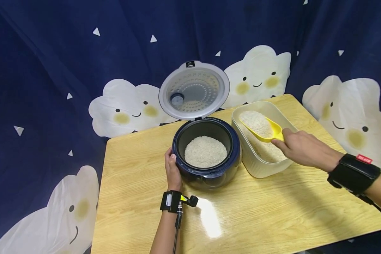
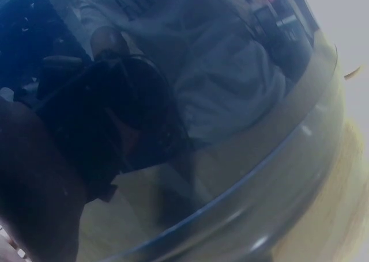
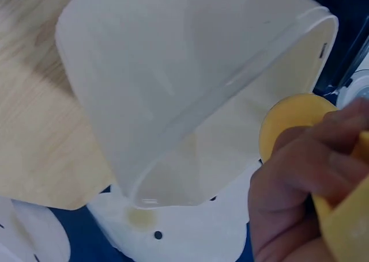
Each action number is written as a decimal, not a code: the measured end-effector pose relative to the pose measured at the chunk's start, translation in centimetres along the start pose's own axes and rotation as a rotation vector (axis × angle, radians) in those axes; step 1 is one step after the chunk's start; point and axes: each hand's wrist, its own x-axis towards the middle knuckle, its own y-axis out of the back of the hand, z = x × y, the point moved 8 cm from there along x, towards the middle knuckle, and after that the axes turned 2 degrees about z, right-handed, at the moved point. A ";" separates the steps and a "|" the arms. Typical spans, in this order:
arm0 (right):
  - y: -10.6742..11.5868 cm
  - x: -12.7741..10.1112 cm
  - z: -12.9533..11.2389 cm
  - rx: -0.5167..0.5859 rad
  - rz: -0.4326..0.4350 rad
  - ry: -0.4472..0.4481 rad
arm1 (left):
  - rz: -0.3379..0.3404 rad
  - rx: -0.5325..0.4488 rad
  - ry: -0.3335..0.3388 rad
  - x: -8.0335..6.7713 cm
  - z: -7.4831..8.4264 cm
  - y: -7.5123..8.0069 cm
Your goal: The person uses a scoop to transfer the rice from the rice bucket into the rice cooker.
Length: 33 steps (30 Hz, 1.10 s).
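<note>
With curled fingers, my right hand (image 1: 300, 147) grips the handle of a yellow scoop (image 1: 277, 131) heaped with white rice (image 1: 256, 123). The scoop is held over a cream plastic bin (image 1: 257, 168), which has more rice inside. Left of the bin stands a dark rice cooker (image 1: 209, 181), and a mound of rice (image 1: 205, 151) lies in its inner pot. My left hand (image 1: 172, 171) rests against the cooker's left side, its fingers partly hidden. The cooker's glossy wall (image 2: 242, 95) fills most of the left wrist view.
The cooker's lid (image 1: 193, 76) stands raised at the back. Everything sits on a light wooden table (image 1: 133, 197). Behind the table hangs a dark blue curtain (image 1: 57, 46) with smiling clouds. The bin's side touches or nearly touches the cooker.
</note>
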 end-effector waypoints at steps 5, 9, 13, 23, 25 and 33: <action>0.7 -0.4 -1.7 -0.018 0.024 0.034 | 0.004 -0.014 -0.007 0.0 0.1 0.0; 1.3 -0.8 -3.0 -0.024 0.044 0.063 | 0.001 -0.014 -0.009 0.0 0.1 0.0; 1.8 -1.0 -4.5 -0.030 0.058 0.096 | 0.003 -0.023 -0.008 0.1 0.1 0.0; 2.3 -1.2 -7.8 -0.075 0.076 0.183 | 0.013 -0.044 0.027 0.1 -0.2 0.1; 2.2 -1.1 -8.5 -0.082 0.072 0.193 | 0.015 -0.052 0.032 0.2 -0.3 0.2; 1.5 -0.3 -10.4 -0.082 0.065 0.225 | -0.018 -0.004 0.050 0.1 -0.3 0.1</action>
